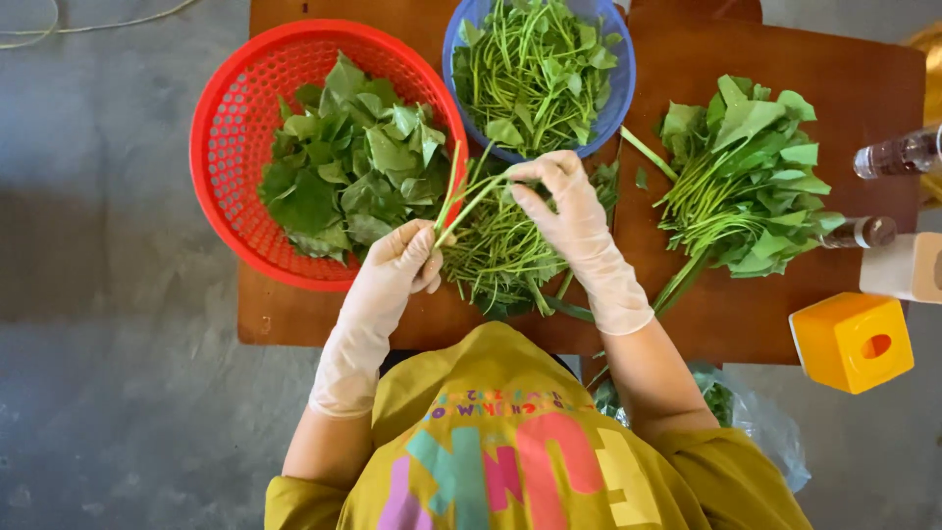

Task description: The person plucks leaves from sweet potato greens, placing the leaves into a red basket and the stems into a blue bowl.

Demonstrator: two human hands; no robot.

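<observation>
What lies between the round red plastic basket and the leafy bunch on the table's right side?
In the head view, a pile of green stems and both gloved hands.

Yellow cube box (851,342) right of table; clear plastic bag (760,424) below table edge.

Counted: 1 red basket (228,128), 1 blue bowl (457,39), 2 gloved hands (left hand (404,260), right hand (564,201)), 2 bottles far right (898,152), 1 yellow box (852,342), 1 plastic bag near (770,432), 1 table (746,314).
</observation>
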